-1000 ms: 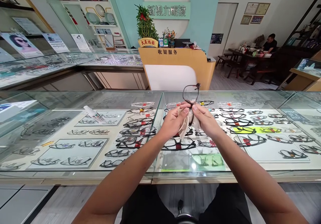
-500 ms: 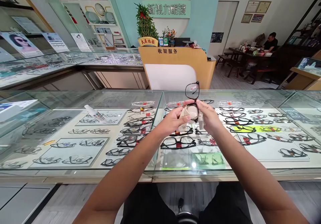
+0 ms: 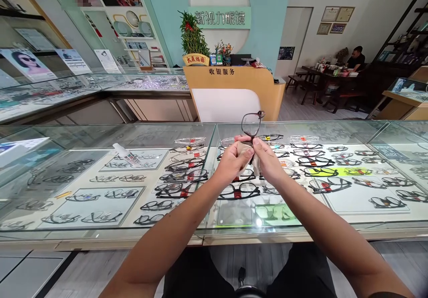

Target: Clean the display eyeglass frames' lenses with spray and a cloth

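A pair of dark-framed eyeglasses (image 3: 251,124) is held on end above the glass counter, one lens upward. My left hand (image 3: 233,159) is closed on a beige cloth (image 3: 257,166) folded round the lower lens, its thumb pressing the cloth. My right hand (image 3: 268,161) grips the frame near the bridge, with part of the cloth hanging beside its fingers. Fingers and cloth hide the lower lens. On the counter top to the left lies a white spray bottle (image 3: 126,154), tilted on its side.
Under the glass counter (image 3: 207,238) lie rows of eyeglasses (image 3: 238,191), several with red tags. A wooden cashier desk (image 3: 270,91) with a potted plant (image 3: 193,35) stands beyond. A person (image 3: 356,60) sits at a table at the far right.
Both hands have moved slightly left and closer together. The eyeglasses have turned a little, and the lower lens, visible before, is now covered by the cloth and fingers.
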The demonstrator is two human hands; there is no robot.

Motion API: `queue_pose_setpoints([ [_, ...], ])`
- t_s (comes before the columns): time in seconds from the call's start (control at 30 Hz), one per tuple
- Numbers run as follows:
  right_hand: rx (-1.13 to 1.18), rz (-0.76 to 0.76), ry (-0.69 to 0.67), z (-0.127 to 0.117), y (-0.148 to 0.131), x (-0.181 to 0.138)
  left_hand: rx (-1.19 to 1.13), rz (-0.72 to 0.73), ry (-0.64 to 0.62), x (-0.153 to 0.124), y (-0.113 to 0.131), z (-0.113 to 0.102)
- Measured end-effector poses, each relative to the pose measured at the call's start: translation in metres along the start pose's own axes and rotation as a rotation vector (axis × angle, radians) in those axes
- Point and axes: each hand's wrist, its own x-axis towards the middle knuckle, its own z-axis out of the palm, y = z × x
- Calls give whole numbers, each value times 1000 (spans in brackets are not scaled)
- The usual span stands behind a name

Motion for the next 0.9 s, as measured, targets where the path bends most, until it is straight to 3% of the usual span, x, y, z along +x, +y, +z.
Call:
queue_pose_setpoints([
  [0.2, -48, -8, -10, 3, -8, -1, -100, -6, 62, 1, -4, 2],
  [0.37, 29, 73, 2, -3, -11, -1, -52, -40, 7, 3, -8, -2],
  [0.57, 135, 22, 143, -20, -13, 8, -101, -53, 100, 11, -20, -9],
  [0.7, 186, -68, 231, -42, -20, 18, -58, 40, 237, 15, -15, -17],
  [0.9, 159, 6, 164, -59, -32, 19, 149, 160, 160, 15, 2, -27],
])
